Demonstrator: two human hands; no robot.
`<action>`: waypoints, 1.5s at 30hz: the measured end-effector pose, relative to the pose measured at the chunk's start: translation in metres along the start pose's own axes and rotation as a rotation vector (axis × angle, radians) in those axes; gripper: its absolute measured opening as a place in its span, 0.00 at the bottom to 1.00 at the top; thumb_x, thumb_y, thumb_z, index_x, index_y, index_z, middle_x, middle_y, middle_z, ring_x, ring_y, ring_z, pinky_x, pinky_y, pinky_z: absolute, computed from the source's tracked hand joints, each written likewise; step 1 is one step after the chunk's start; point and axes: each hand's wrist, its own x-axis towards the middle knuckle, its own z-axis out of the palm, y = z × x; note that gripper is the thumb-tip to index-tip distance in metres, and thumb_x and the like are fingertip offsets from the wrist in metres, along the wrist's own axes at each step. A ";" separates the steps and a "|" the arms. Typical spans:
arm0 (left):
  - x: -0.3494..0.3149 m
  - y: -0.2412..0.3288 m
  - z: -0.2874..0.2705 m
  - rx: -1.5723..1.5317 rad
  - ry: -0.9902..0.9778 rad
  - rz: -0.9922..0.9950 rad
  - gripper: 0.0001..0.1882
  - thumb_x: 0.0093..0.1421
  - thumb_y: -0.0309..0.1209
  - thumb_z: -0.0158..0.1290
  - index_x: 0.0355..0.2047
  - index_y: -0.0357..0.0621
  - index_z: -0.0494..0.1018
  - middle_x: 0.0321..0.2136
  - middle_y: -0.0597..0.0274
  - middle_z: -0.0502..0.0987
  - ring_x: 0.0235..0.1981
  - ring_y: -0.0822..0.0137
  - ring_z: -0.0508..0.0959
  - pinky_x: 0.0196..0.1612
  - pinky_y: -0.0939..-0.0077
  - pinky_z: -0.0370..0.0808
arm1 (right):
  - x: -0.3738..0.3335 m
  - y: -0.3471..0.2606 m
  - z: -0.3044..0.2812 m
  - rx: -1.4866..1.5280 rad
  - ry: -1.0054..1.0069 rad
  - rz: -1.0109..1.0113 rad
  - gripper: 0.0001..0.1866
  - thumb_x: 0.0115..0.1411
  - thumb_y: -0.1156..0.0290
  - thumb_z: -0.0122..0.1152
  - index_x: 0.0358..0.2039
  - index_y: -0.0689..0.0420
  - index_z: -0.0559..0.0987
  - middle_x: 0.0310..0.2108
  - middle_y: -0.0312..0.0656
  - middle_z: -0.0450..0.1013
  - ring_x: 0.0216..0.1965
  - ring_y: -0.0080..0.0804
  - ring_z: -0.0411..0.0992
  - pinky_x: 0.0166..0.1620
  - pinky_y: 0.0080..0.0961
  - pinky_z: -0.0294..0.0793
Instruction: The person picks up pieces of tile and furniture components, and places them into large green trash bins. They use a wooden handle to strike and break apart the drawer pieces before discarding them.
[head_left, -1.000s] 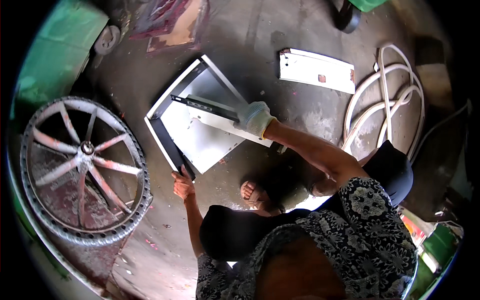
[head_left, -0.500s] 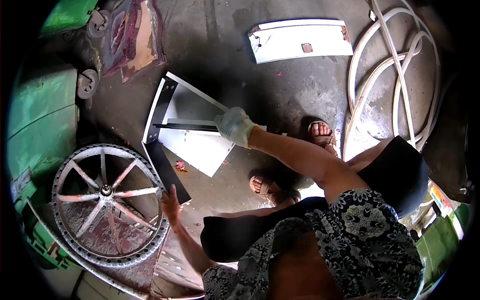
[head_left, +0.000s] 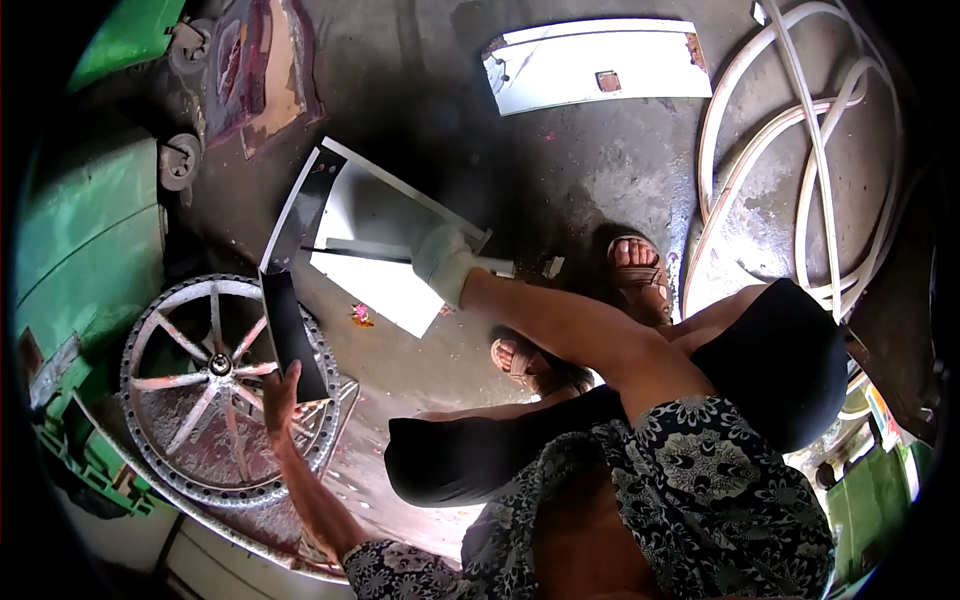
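A bent white sheet-metal casing (head_left: 384,296) lies on the floor in front of me. One of its sides has a black, holed strip (head_left: 312,196). A black panel (head_left: 291,333) slants down from the casing's left corner, over the rim of the spoked wheel. My bare left hand (head_left: 282,400) grips that panel's lower end, thumb on its face. In a pale knitted glove, my right hand (head_left: 443,264) is closed around a thin metal bar (head_left: 362,251) crossing the casing. The glove is slightly blurred and hides part of the bar.
The rusty spoked wheel (head_left: 325,440) lies at left, beside green wheeled bins (head_left: 95,235). A white metal sheet (head_left: 560,75) lies at the far side. Coiled pale hose (head_left: 707,155) is at right. My sandalled feet (head_left: 637,270) stand close to the casing.
The black panel's lower end has swung left over the wheel, with my left hand on it. The casing has tilted a little, and my gloved right hand has shifted slightly left.
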 end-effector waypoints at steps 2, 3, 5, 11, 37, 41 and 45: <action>0.009 0.005 0.022 0.000 0.164 0.103 0.44 0.63 0.60 0.57 0.54 0.21 0.68 0.38 0.44 0.77 0.26 0.58 0.81 0.16 0.70 0.77 | 0.008 -0.019 0.037 0.234 0.112 0.070 0.10 0.56 0.75 0.60 0.40 0.61 0.80 0.31 0.44 0.79 0.31 0.41 0.76 0.32 0.45 0.68; 0.007 -0.009 0.038 -0.033 0.127 0.063 0.44 0.63 0.60 0.57 0.50 0.20 0.69 0.35 0.44 0.77 0.24 0.57 0.81 0.15 0.68 0.77 | -0.003 -0.034 0.032 0.144 0.107 0.002 0.11 0.56 0.74 0.59 0.40 0.62 0.81 0.31 0.46 0.79 0.31 0.41 0.77 0.32 0.44 0.70; 0.004 -0.014 0.067 -0.094 0.054 0.017 0.43 0.63 0.61 0.57 0.44 0.18 0.72 0.28 0.45 0.76 0.20 0.56 0.81 0.13 0.65 0.78 | -0.024 -0.053 0.025 0.055 0.102 -0.061 0.12 0.57 0.74 0.58 0.40 0.64 0.82 0.32 0.48 0.79 0.31 0.41 0.77 0.33 0.43 0.73; -0.001 0.026 0.124 -0.157 -0.051 -0.031 0.41 0.65 0.60 0.56 0.43 0.20 0.74 0.28 0.47 0.79 0.25 0.55 0.83 0.15 0.66 0.77 | -0.038 -0.058 0.067 -0.285 0.022 -0.119 0.11 0.56 0.73 0.60 0.39 0.60 0.82 0.35 0.48 0.80 0.35 0.42 0.79 0.37 0.43 0.76; -0.012 -0.008 0.219 0.075 0.275 -0.067 0.41 0.66 0.67 0.43 0.48 0.35 0.76 0.42 0.36 0.82 0.44 0.37 0.82 0.48 0.43 0.76 | 0.027 0.075 0.001 0.374 -0.031 0.347 0.15 0.63 0.67 0.59 0.50 0.55 0.76 0.43 0.51 0.80 0.40 0.48 0.82 0.38 0.45 0.82; -0.009 -0.013 0.224 0.068 0.279 -0.058 0.38 0.67 0.67 0.41 0.47 0.41 0.75 0.41 0.42 0.83 0.42 0.39 0.83 0.44 0.41 0.77 | 0.039 0.097 -0.005 0.493 -0.097 0.249 0.22 0.62 0.60 0.61 0.52 0.60 0.75 0.42 0.57 0.80 0.43 0.58 0.80 0.46 0.49 0.79; -0.009 -0.035 0.243 0.006 0.328 -0.022 0.34 0.69 0.65 0.41 0.46 0.44 0.73 0.37 0.44 0.84 0.38 0.38 0.83 0.43 0.40 0.77 | 0.052 0.111 -0.015 0.463 -0.093 0.183 0.24 0.59 0.58 0.61 0.51 0.59 0.78 0.46 0.58 0.79 0.50 0.58 0.78 0.54 0.47 0.76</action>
